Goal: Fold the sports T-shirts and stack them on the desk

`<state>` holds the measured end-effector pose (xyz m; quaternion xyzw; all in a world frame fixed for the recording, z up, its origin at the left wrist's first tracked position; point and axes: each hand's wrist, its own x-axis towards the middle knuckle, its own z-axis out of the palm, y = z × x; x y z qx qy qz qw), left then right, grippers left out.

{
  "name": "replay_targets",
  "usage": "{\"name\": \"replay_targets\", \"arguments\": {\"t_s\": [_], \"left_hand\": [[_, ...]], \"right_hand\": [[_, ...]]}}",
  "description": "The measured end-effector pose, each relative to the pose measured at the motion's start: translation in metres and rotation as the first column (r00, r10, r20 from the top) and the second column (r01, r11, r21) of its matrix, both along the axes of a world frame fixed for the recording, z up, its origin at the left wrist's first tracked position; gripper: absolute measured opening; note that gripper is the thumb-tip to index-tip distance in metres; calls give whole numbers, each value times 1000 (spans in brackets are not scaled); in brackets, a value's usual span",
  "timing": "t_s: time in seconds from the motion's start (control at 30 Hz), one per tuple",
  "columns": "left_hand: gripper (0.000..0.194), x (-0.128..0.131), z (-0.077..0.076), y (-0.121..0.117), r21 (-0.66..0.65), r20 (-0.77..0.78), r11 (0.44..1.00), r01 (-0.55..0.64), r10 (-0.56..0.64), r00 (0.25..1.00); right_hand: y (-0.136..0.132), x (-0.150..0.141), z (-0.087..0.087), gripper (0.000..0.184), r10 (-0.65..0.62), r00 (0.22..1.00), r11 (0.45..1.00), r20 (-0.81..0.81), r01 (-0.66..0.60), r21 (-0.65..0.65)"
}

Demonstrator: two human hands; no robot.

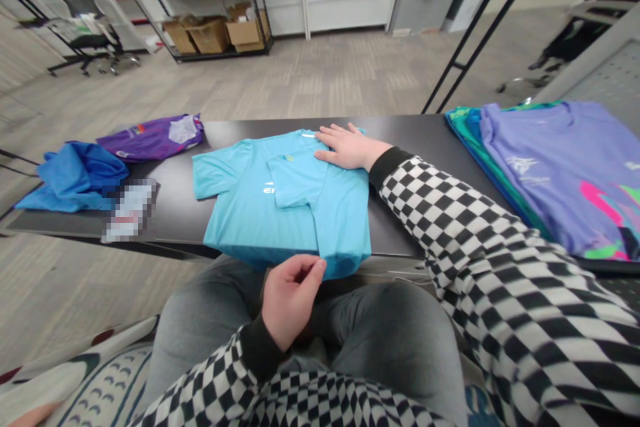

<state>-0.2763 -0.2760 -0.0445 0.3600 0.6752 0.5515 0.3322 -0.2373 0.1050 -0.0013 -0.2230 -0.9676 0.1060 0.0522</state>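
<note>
A light blue T-shirt (pixel 250 213) lies on the dark table, its right side folded inward so that one sleeve rests across the chest print. The hem hangs over the near table edge. My left hand (pixel 291 297) pinches the fabric at that hem, fingers closed on it. Up by the collar, my right hand (pixel 347 147) lies flat on the shirt's folded shoulder with the fingers spread.
A stack of folded shirts (pixel 565 167) with a lavender one on top sits at the right. At the left lie a purple shirt (pixel 155 139), a crumpled blue garment (pixel 80 177) and a blurred-out item (pixel 130 210). Behind the table (pixel 400 137) stands a shelf with cardboard boxes (pixel 207 33).
</note>
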Motion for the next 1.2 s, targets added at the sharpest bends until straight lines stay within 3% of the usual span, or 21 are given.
{"name": "replay_targets", "arguments": {"t_s": [0.13,0.23,0.47,0.6,0.7,0.8,0.93,1.0,1.07,1.2], "left_hand": [[20,-13,5,-11,84,-154,996,9,4,988],[17,-16,9,-12,126,-148,992,-21,40,988],[30,-1,26,-5,47,209,995,-86,74,975],[47,7,27,-6,-40,510,996,-77,86,856],[54,12,24,-8,-70,631,998,-5,48,774],[43,11,22,-11,-64,583,997,47,-1,813],[44,2,21,-18,-50,326,999,-8,24,945],[46,-2,18,-20,-10,240,1000,-25,27,970],[47,-4,12,-20,33,256,999,-36,26,966],[49,-5,-10,-14,32,461,999,28,-40,887]], "right_hand": [[2,-1,-3,82,2,1000,1000,-9,-2,7],[2,0,-3,82,2,1000,1000,-17,-2,8],[-1,0,0,82,-1,1000,1000,-6,1,11],[0,0,-1,83,0,1000,1000,-2,0,14],[1,0,-2,82,3,1000,1000,-8,-3,11],[3,0,-4,82,8,1000,1000,-17,-8,13],[5,-1,-6,82,7,1000,1000,-18,-7,19],[5,-1,-5,82,3,1000,1000,-16,-3,15],[4,-2,-4,81,-3,1000,1000,-13,3,9],[2,-1,-2,81,-9,1000,1000,-7,9,7]]}}
